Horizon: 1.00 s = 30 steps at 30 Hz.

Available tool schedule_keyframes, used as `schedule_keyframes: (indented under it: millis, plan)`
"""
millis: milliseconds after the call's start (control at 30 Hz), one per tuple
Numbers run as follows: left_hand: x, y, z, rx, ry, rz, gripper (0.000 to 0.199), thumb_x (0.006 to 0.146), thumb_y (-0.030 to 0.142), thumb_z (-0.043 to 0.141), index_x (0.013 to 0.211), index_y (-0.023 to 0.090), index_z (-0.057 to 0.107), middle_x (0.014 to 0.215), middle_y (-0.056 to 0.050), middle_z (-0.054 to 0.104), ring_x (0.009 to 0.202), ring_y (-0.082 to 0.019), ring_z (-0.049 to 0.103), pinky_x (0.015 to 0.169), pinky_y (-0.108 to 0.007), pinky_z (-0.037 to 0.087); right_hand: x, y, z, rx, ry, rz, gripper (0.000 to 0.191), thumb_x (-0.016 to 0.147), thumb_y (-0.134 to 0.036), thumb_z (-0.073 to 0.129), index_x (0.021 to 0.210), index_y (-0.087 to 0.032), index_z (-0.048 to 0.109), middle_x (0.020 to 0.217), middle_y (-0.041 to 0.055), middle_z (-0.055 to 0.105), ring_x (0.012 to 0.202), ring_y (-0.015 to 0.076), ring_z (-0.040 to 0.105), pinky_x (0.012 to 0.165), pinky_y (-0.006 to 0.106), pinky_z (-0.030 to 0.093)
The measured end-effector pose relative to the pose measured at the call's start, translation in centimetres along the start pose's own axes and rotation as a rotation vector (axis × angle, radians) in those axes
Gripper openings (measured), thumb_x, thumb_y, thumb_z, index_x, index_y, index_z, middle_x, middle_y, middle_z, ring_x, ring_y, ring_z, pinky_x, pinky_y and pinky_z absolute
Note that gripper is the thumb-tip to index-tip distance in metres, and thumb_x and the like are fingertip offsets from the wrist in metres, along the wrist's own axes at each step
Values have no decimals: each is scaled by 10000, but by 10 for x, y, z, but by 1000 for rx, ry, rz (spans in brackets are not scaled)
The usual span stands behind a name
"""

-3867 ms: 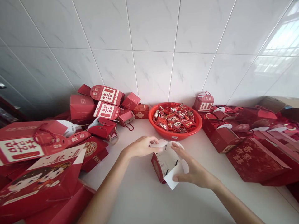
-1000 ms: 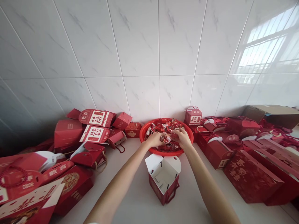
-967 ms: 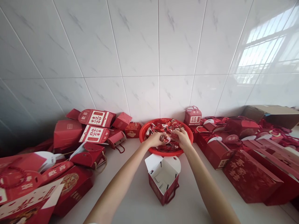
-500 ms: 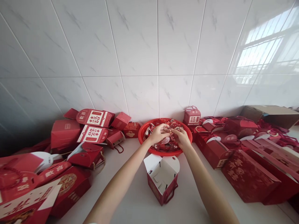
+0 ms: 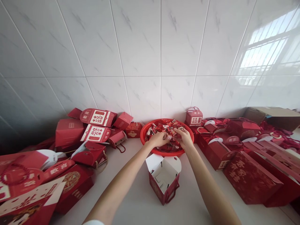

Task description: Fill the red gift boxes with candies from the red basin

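Note:
In the head view, a round red plastic basin (image 5: 142, 142) holds many small wrapped candies (image 5: 164, 126), mostly in red wrappers. Both my hands are over it, among the candies. My left hand (image 5: 158, 139) is closed, with a shiny wrapped candy at its fingertips. My right hand (image 5: 184, 138) has thumb and fingers bent together round a reddish wrapped candy; its fingertips are partly hidden. Just in front of the basin, between my forearms, stands an open red gift box (image 5: 161, 184) with a white inside, its lid flaps up and a dark red cord on its side.
Red gift boxes (image 5: 70, 129) lie heaped on the left, some with cord handles. More red boxes (image 5: 252, 176) stand in rows on the right, with a small closed box (image 5: 194, 116) behind them. A brown cardboard carton (image 5: 273, 114) sits far right. A tiled wall (image 5: 140, 62) rises behind.
My hands have moved apart and lower into the basin; before, their fingertips nearly met above the candies. The view has shifted slightly. The open box stays put.

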<state>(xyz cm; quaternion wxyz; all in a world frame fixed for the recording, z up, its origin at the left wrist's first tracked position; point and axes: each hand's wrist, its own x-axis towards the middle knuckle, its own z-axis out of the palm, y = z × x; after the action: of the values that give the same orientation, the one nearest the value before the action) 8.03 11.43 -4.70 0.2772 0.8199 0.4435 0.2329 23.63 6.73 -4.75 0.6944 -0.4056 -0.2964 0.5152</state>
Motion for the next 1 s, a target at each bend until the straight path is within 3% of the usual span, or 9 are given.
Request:
schedule_keyframes:
  millis: [133,233,300,333,433,533,700,867,1000]
  plan:
    - [-13,-1,-12,-150,135,-83,397,971,374,351,1083,177,677,1055,-74,724,1058,-259,643,879,-341,492,-9,-15,2,-7,-26,15,388,450,-287,876,712,-205,602,727,-19,653,677,151,619,526,252,544]
    - [-36,2,-25,-255,157,-142,379,956,366,397,1149,161,652,1168,-97,697,1114,-247,627,895,-329,499,-29,-36,6,-127,-201,-10,353,529,-301,863,796,-194,658,802,0,685,723,159,636,555,239,525]
    - [-57,9,-37,-349,62,-117,333,904,380,512,1108,167,667,1135,-83,708,1067,-226,643,887,-304,500,-46,-51,10,-281,-420,-75,337,614,-315,833,888,-191,682,874,10,701,783,164,647,654,255,533]
    - [-68,14,-43,-423,-52,-72,321,881,382,553,1082,161,671,1095,-79,712,1044,-222,641,887,-299,492,-55,-58,12,-375,-521,-109,332,647,-314,820,924,-190,684,897,9,699,791,159,643,683,256,524]
    - [-95,27,-62,-429,-288,48,293,866,425,587,943,153,664,888,-43,679,841,-191,609,754,-276,462,-77,-70,19,-678,-763,-128,275,728,-316,777,951,-185,682,778,-18,648,624,108,550,574,228,442]
    - [-109,31,-74,-234,-237,49,319,884,463,560,804,158,610,733,4,575,686,-151,502,628,-254,371,-91,-68,27,-907,-921,-102,170,804,-296,702,925,-179,678,613,-52,536,526,90,449,501,220,353]
    - [-116,23,-81,-165,-134,12,319,888,454,546,765,162,581,682,37,491,655,-134,444,595,-246,308,-96,-53,35,-1133,-981,-106,99,839,-210,630,919,-176,676,685,-14,630,599,119,541,550,229,388]
    - [-120,21,-80,-288,-169,8,305,890,434,569,825,144,638,765,15,612,713,-149,525,653,-248,371,-96,-50,34,-1213,-1019,-100,95,843,-210,618,876,-170,697,764,24,694,689,154,620,605,243,429]
    - [-123,26,-75,-385,-173,47,305,885,423,621,974,139,687,940,-32,701,840,-179,609,729,-255,437,-92,-58,27,-1176,-776,-177,235,856,-392,640,798,-164,640,747,26,672,667,146,596,598,248,433]
